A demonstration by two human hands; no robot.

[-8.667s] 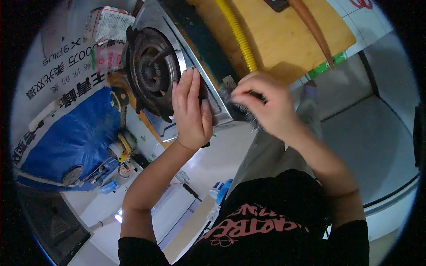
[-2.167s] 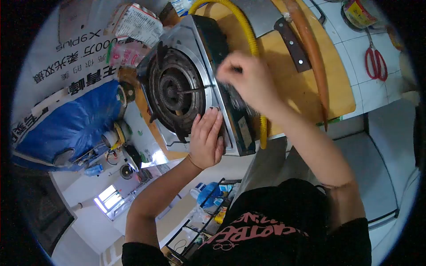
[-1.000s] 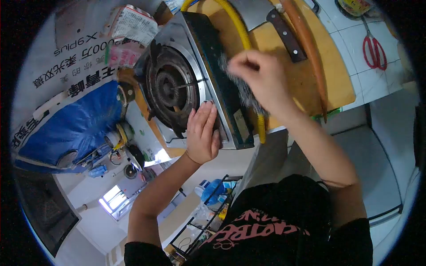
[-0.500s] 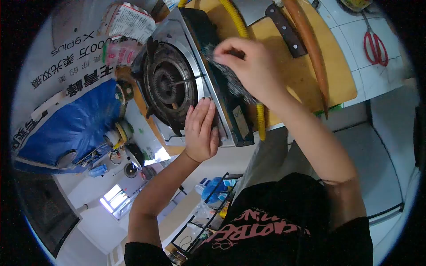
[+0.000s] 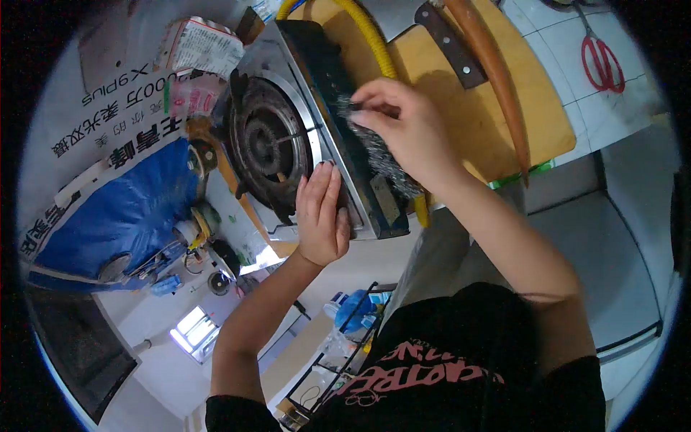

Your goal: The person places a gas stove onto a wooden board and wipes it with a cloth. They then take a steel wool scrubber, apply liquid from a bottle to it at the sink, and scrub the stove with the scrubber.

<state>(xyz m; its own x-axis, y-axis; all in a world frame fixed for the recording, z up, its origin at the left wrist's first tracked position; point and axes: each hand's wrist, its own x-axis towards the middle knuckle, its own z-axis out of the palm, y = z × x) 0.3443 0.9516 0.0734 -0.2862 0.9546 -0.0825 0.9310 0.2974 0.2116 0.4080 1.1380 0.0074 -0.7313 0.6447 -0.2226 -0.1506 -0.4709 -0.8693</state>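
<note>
A single-burner gas stove [image 5: 338, 169] sits tipped up on its edge in front of me, its burner ring [image 5: 266, 140] facing left. My left hand [image 5: 322, 216] lies on the metal top near the burner, fingers stretched and nothing held in them. On the stove's dark side panel, a grey steel wool scrubber [image 5: 385, 158] is pressed lengthwise. The fingers of my right hand [image 5: 407, 129] are pinched at its upper end, with the scrubber partly hidden behind the hand.
A wooden board [image 5: 554, 108] on the right bears a cleaver [image 5: 453, 47] and a long brown stick [image 5: 497, 79]. Beyond are red-handled scissors [image 5: 603, 65] on tiles. A yellow hose [image 5: 374, 36] runs behind the stove. A blue printed sheet [image 5: 115, 209] covers the left.
The view has shifted slightly. My right hand and the scrubber have slid a little down along the side panel, while my left hand stays on the stove top.
</note>
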